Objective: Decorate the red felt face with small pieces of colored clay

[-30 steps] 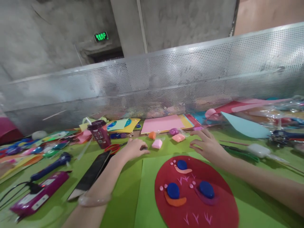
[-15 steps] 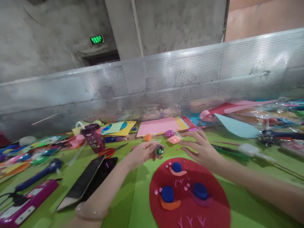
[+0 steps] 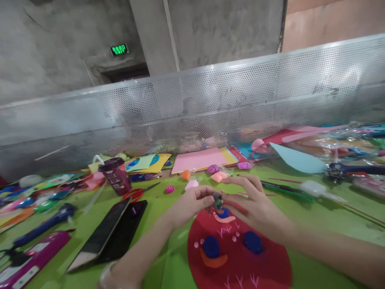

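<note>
My left hand (image 3: 200, 202) is closed, its thumb and fingers pinching a small dark grey piece (image 3: 217, 197) with a green spot on it. What exactly the piece is I cannot make out. My right hand (image 3: 252, 200) comes in from the right with fingers apart; its lower fingertips reach the grey piece, and whether they touch it is unclear. Below both hands lies a red oval sheet (image 3: 240, 267) bearing blue discs (image 3: 211, 246), an orange curved strip (image 3: 214, 261), a peach curved strip (image 3: 224, 219), small pink balls and pink line marks.
Orange clay (image 3: 185, 174), purple clay (image 3: 213, 169) and a pink dotted ball (image 3: 170, 188) lie beyond the hands. Red-handled scissors (image 3: 134, 194), a lidded cup (image 3: 117, 178), a dark tablet-like slab (image 3: 99, 233) and a purple power strip (image 3: 33, 259) are leftward. A glue gun (image 3: 339, 170) lies right.
My left hand has moved right and slightly down with the grey piece, over the sheet's top edge. My right hand has come in close to it. The pink dotted ball is now uncovered.
</note>
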Available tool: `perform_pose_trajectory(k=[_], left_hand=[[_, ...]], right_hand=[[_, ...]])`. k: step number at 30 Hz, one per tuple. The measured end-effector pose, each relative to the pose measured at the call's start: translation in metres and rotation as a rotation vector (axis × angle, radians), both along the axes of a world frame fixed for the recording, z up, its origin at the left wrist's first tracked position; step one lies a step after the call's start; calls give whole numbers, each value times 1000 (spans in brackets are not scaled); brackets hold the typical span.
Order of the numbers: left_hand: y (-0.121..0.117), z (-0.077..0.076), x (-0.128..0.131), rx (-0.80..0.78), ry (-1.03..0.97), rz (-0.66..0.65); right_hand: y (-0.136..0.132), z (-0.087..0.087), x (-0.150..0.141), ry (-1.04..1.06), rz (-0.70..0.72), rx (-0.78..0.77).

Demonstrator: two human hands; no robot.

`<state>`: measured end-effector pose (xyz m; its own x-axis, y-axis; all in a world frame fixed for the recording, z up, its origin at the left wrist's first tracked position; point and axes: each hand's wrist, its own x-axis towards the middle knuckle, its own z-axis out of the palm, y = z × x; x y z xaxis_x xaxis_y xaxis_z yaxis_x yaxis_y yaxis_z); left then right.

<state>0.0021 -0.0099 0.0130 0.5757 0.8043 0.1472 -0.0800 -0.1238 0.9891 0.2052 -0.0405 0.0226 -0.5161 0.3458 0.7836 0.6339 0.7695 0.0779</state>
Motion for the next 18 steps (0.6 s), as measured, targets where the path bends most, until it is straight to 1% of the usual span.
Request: perform_pose_trajectory(k=[3,6,9,13,15,18], left_hand=[[-1,-2,2,-18,-27,-15],[-2,-3,4,-20,-23,14],[-3,-2,6,-28,-18,58],[-4,0,7,-43,-23,109],[-4,0,8,-39,-26,117],[-4,-1,10,-16,-23,117]], right_hand=[[-3,0,-1,-3,-8,1],[-1,-1,-1,10,-9,-7],[7,-4,1,24,-9,-13],[16,-7,5,16,-6,47],[16,-8,6,10,4,78],[12,-7,4,2,-4,71]])
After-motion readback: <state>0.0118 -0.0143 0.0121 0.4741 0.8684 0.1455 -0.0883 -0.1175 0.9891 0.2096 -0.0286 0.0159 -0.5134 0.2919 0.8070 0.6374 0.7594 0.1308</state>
